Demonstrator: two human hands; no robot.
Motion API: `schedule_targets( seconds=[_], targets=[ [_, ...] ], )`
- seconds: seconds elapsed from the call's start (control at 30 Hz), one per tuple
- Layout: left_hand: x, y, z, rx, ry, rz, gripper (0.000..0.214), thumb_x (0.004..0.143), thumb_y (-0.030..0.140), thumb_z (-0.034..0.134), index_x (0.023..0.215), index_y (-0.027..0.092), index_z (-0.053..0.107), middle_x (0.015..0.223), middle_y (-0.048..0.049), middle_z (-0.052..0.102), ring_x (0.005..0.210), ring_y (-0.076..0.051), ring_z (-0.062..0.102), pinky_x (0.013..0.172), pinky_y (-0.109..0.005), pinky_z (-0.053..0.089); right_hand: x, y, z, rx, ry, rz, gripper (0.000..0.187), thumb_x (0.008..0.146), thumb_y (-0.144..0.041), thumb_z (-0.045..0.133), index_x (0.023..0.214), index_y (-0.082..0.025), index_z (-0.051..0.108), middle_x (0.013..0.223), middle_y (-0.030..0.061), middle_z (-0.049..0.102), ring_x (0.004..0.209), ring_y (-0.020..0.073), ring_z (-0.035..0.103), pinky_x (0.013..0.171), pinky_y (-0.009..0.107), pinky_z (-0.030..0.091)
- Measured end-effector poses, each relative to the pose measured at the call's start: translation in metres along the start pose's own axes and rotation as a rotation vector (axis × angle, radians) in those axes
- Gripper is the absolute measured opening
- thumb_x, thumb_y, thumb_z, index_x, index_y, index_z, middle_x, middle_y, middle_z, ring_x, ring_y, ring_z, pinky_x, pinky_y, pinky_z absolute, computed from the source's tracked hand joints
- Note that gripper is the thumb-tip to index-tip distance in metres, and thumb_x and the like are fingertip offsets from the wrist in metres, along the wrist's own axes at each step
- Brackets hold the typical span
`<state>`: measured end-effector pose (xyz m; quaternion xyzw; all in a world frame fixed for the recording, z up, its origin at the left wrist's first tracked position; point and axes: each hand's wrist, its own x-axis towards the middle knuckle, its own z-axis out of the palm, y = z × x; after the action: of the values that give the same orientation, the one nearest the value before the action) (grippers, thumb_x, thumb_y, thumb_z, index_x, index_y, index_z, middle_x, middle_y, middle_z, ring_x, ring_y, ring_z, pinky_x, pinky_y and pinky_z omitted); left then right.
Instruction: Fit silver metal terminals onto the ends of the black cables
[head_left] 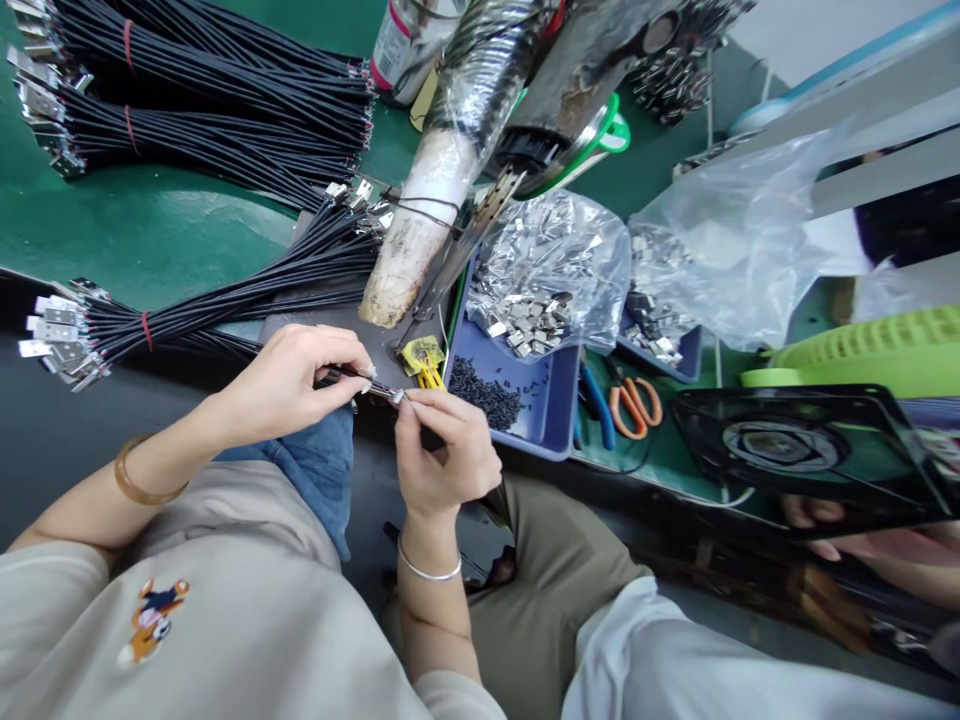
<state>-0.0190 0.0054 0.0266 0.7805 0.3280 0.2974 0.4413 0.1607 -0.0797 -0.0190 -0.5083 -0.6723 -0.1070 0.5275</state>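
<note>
My left hand [300,375] pinches a thin black cable [341,372] close to its end, thumb against fingers. At that end sits a small silver metal connector [397,396], and the thumb and forefinger of my right hand [448,450] are closed on it. Both hands are held near each other over the table's front edge. Just beyond them is a yellow-wrapped tool tip or clamp [423,360], its kind unclear. Left of my hands lies a bundle of black cables [202,305] with metal connectors, tied with a red band.
A blue tray [551,410] holds small black pieces [484,393] and a bag of metal shells [555,260]. A taped duct [427,215] hangs above. Orange-handled scissors [634,405], blue-handled pliers [596,400] and a black fan [795,445] lie right. A co-worker's hand [817,520] is beside the fan.
</note>
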Motion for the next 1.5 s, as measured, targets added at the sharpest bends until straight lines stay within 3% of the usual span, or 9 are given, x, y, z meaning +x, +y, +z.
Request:
schedule_targets(
  seconds=[0.13,0.3,0.57,0.8,1.03,1.17,1.27,1.4,1.5],
  targets=[
    [-0.008,0.003,0.005,0.146,0.021,0.075,0.018,0.088,0.015,0.056,0.076,0.017,0.068,0.072,-0.0027,0.066,0.068,-0.014,0.057,0.068,-0.025,0.043,0.002,-0.009,-0.011,0.023,-0.044,0.286,0.011,0.095,-0.019,0.063,0.103,-0.024,0.068,0.068,-0.0046,0.070,0.046,0.0094,0.063,0.045,0.020,0.049],
    [-0.012,0.004,0.005,0.120,0.017,0.067,0.018,0.085,0.015,0.055,0.070,0.016,0.064,0.065,-0.0002,0.060,0.059,-0.011,0.049,0.060,-0.023,0.039,0.013,-0.019,-0.006,-0.010,-0.361,0.163,0.012,0.094,-0.021,0.064,0.101,-0.022,0.075,0.074,-0.0009,0.077,0.053,0.0083,0.065,0.058,0.019,0.054],
    [-0.018,0.002,0.008,-0.327,0.015,-0.235,0.014,0.079,0.023,0.059,0.068,0.014,0.061,0.060,0.0020,0.055,0.053,-0.008,0.045,0.052,-0.019,0.037,0.015,-0.022,-0.002,0.262,-0.089,0.560,0.015,0.093,-0.025,0.063,0.078,-0.020,0.066,0.054,-0.0079,0.059,0.039,0.0064,0.050,0.040,0.017,0.037],
    [-0.022,0.003,0.020,-0.061,0.147,-0.038,0.013,0.081,0.015,0.057,0.069,0.015,0.061,0.061,0.0034,0.053,0.052,-0.007,0.040,0.051,-0.020,0.033,0.023,-0.031,-0.002,-0.021,-0.318,0.396,0.016,0.088,-0.023,0.067,0.073,-0.018,0.063,0.058,-0.0061,0.062,0.042,0.0044,0.045,0.047,0.018,0.039],
    [-0.021,-0.004,0.006,-0.392,-0.147,-0.232,0.014,0.081,0.025,0.060,0.076,0.012,0.065,0.062,0.0021,0.056,0.056,-0.008,0.045,0.053,-0.018,0.036,0.019,-0.033,-0.010,0.114,-0.392,0.434,0.024,0.094,-0.025,0.057,0.070,-0.020,0.061,0.055,-0.0066,0.055,0.042,0.0063,0.042,0.046,0.020,0.036],
    [-0.011,-0.008,-0.011,-0.512,-0.468,-0.202,0.022,0.081,0.030,0.068,0.078,0.009,0.075,0.066,-0.0036,0.067,0.059,-0.010,0.052,0.056,-0.020,0.040,0.028,-0.003,-0.041,-0.094,-0.163,0.539,0.027,0.092,-0.035,0.058,0.071,-0.020,0.064,0.059,-0.0033,0.060,0.046,0.0088,0.044,0.049,0.023,0.035],
    [-0.002,-0.004,-0.017,-0.355,-0.572,-0.051,0.015,0.081,0.022,0.068,0.074,0.011,0.077,0.066,-0.0034,0.069,0.058,-0.008,0.051,0.056,-0.019,0.037,0.039,0.043,-0.058,-0.373,-0.285,0.626,0.029,0.084,-0.045,0.062,0.073,-0.019,0.066,0.066,0.0016,0.065,0.052,0.0115,0.045,0.058,0.028,0.037],
    [0.007,0.006,-0.012,-0.091,-0.435,0.089,0.020,0.080,0.013,0.063,0.060,0.013,0.068,0.053,0.0031,0.054,0.050,-0.006,0.038,0.055,-0.020,0.031,0.048,0.095,-0.062,-0.381,-0.479,0.757,0.036,0.073,-0.055,0.063,0.075,-0.019,0.067,0.076,0.0052,0.069,0.056,0.0131,0.046,0.062,0.031,0.038],
    [0.009,0.004,-0.001,-0.123,-0.254,0.045,0.020,0.081,0.015,0.059,0.063,0.012,0.066,0.055,0.0029,0.052,0.053,-0.006,0.039,0.054,-0.020,0.031,0.051,0.106,-0.059,-0.284,-0.546,0.856,0.036,0.066,-0.054,0.064,0.073,-0.019,0.065,0.068,0.0007,0.062,0.049,0.0097,0.037,0.055,0.028,0.031]
  ],
)
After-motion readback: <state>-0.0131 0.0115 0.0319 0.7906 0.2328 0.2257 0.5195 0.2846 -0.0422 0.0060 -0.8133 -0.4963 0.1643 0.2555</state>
